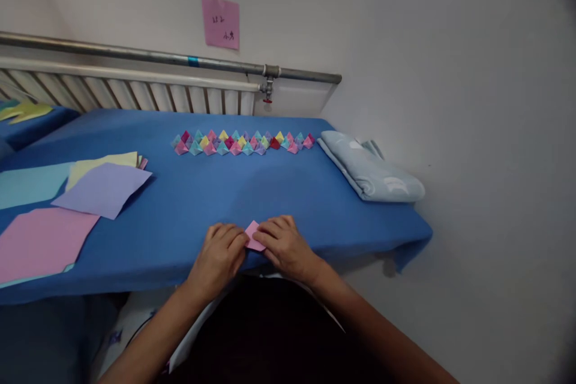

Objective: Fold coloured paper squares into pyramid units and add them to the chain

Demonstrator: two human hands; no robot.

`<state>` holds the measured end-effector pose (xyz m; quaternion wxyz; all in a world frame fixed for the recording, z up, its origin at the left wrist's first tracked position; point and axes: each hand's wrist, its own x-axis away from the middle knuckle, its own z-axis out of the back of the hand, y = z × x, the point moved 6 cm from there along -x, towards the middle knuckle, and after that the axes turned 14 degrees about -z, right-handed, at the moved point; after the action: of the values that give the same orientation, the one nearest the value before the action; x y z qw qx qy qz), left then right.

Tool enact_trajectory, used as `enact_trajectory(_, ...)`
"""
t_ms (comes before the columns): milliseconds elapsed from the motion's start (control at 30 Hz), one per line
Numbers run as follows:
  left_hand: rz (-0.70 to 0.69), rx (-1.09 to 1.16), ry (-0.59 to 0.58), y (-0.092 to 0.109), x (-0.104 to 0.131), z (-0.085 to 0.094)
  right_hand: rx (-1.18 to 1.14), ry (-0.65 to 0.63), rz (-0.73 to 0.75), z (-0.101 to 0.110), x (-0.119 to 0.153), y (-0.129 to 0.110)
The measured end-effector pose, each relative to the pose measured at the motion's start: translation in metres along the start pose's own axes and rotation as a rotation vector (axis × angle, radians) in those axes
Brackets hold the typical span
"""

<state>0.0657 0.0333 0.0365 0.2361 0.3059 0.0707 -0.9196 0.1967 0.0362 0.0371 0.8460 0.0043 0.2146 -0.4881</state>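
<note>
A small folded piece of pink paper (pixel 254 236) lies between my hands at the front edge of the blue-covered table (pixel 198 192). My left hand (pixel 222 252) pinches its left side with fingers curled. On the paper's right side, the fingers of my right hand (pixel 285 246) press together over it. The tips of some fingers are hidden beneath or behind the paper. Farther back, two rows of small folded paper pieces (pixel 235 147) in pink, teal, yellow, purple and red stand side by side.
Loose sheets lie at the left: purple (pixel 105 188), pink (pixel 47 240), teal (pixel 33 185) and yellow (pixel 103 163). A folded light-blue cloth (pixel 371 168) rests at the right end. Behind are a radiator (pixel 144 93), a metal pipe (pixel 157 57) and a pink note (pixel 220 23) on the wall.
</note>
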Motion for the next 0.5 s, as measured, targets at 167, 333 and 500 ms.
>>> enact_trajectory(167, 0.046, 0.034, -0.005, 0.002, 0.008, 0.004, -0.137, -0.036, -0.046, 0.003, 0.010, 0.000)
enact_trajectory(333, 0.063, 0.040, 0.053, 0.001, 0.012, 0.003, -0.221, -0.003, -0.179, 0.003, 0.012, 0.009)
enact_trajectory(500, 0.114, 0.056, 0.074, -0.003, 0.012, 0.002, -0.250, 0.039, -0.266, 0.003, 0.013, 0.014)
